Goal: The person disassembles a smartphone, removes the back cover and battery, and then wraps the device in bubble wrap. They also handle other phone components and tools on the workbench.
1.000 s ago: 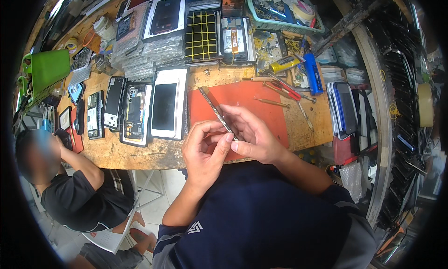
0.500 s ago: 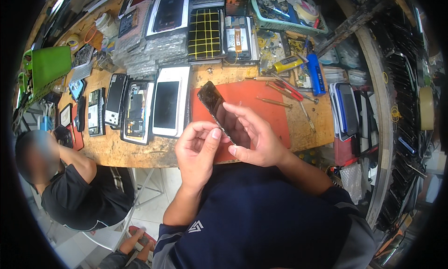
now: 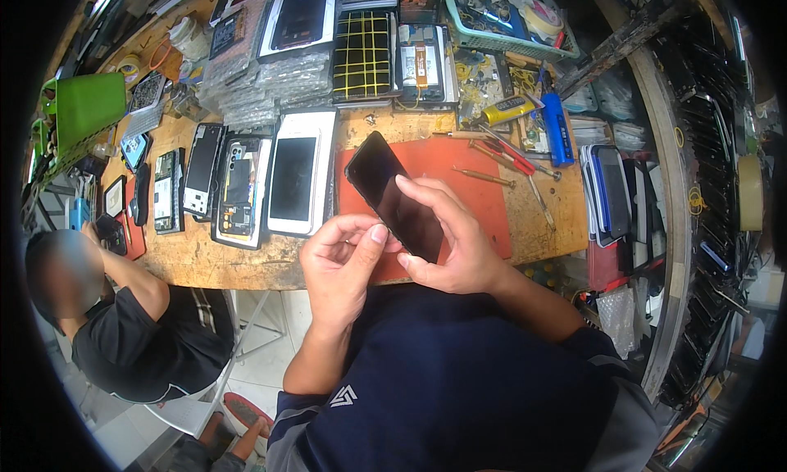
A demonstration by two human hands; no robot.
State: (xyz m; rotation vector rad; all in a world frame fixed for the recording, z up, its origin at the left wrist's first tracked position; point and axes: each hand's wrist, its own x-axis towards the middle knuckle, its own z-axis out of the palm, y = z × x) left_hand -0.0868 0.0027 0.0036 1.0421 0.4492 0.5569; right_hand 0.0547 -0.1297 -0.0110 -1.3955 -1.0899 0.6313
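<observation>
A black smartphone [image 3: 392, 189] is held tilted above an orange-red mat [image 3: 479, 206], its dark, glossy screen turned up. My right hand [image 3: 455, 238] grips its right side, thumb at the lower end and fingers over the screen. At the phone's lower left edge, my left hand [image 3: 344, 255] is closed in a pinch, thumb pressed against curled fingers. Whatever lies between those fingertips is too small or hidden to make out. Several screwdrivers [image 3: 484, 179] and red-handled tweezers [image 3: 512, 156] lie right of the phone.
On the wooden bench [image 3: 188, 263], a white phone [image 3: 297, 173] and opened phones [image 3: 242, 189] stand at left. Behind are bubble-wrapped stacks [image 3: 279, 91], a teal basket [image 3: 508, 38] and a blue tool [image 3: 557, 132]. Another person [image 3: 147, 333] sits at left; a post [image 3: 668, 226] rises at right.
The phone has turned so its screen faces up more squarely, with fewer reflections. My right fingers have shifted slightly with it; my left hand keeps its pinch at the edge.
</observation>
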